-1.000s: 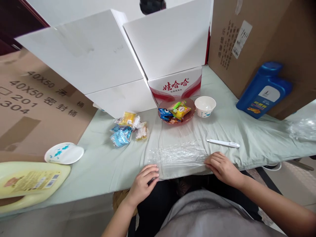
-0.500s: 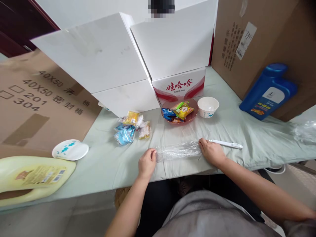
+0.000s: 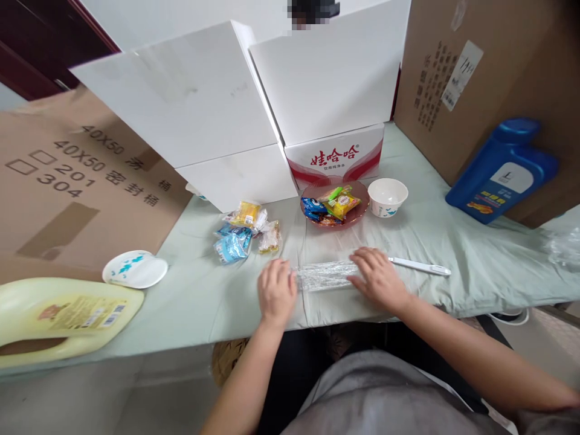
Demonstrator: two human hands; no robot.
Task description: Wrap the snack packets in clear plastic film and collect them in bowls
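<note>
A folded strip of clear plastic film [image 3: 324, 276] lies crosswise near the table's front edge, between my two hands. My left hand [image 3: 276, 293] rests palm down on its left end, fingers laid forward rather than pinched. Over the right end, my right hand [image 3: 379, 279] is spread, with the thumb apart and touching the film. Just beyond the right fingertips lies a white utility knife [image 3: 420, 266], partly covered by the hand. Several wrapped snacks [image 3: 247, 232] sit in a pile beyond my left hand.
A pink glass bowl [image 3: 334, 222] holds more snacks, beside a white paper bowl [image 3: 388, 198]. White boxes [image 3: 338, 160] stand behind. A blue bottle [image 3: 502, 172] is at right; a yellow jug [image 3: 72, 317] and an overturned paper bowl [image 3: 135, 269] are at left, by cardboard boxes [image 3: 77, 199].
Both hands have gone from gripping the film's ends to lying over them with fingers extended. The film now looks flatter and narrower. My view has shifted slightly left.
</note>
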